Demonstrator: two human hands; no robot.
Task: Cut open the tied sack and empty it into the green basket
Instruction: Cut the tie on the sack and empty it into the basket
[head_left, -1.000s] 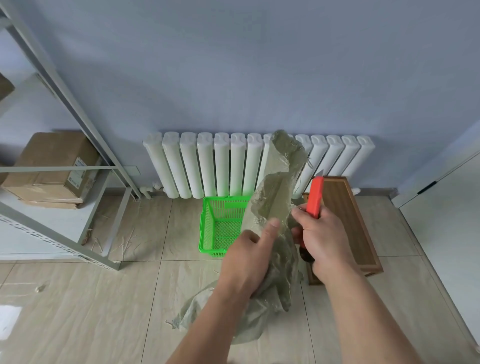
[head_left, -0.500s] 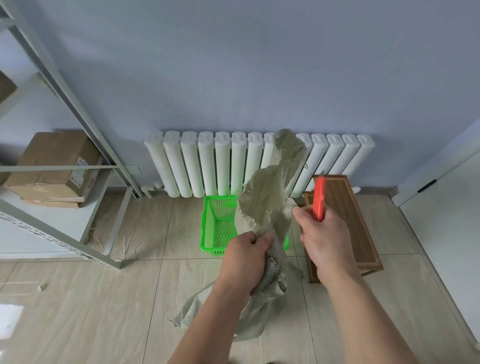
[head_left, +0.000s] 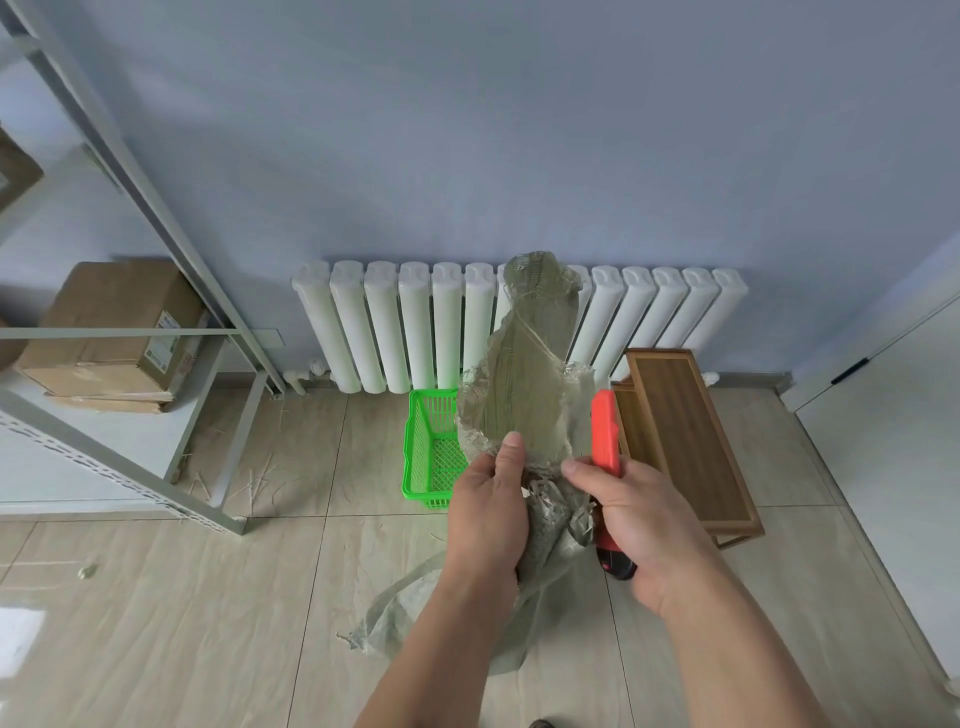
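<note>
A person stands over a tiled floor (head_left: 156, 597), gripping the gathered neck of a grey-green woven sack (head_left: 524, 395) with the left hand (head_left: 491, 514), thumb pressed up against the fabric. The sack's upper part rises above the fist in front of a white radiator (head_left: 395, 327), while its lower part hangs down and trails on the floor between the forearms. The right hand (head_left: 641, 525) is curled round an orange utility knife (head_left: 605, 434), held upright just beside the sack's right edge; whether a blade is out cannot be made out from this angle. Pale straw-like strands show at the sack's bunched neck between the two hands, which sit close together but apart. The green basket (head_left: 431, 452) stands on the floor behind the sack, near the foot of the radiator, partly hidden by the fabric. A wooden tray (head_left: 685, 436) lies to the basket's right. At the left, a metal shelving rack (head_left: 171, 223) carries a cardboard box (head_left: 114, 327) on its lower shelf
</note>
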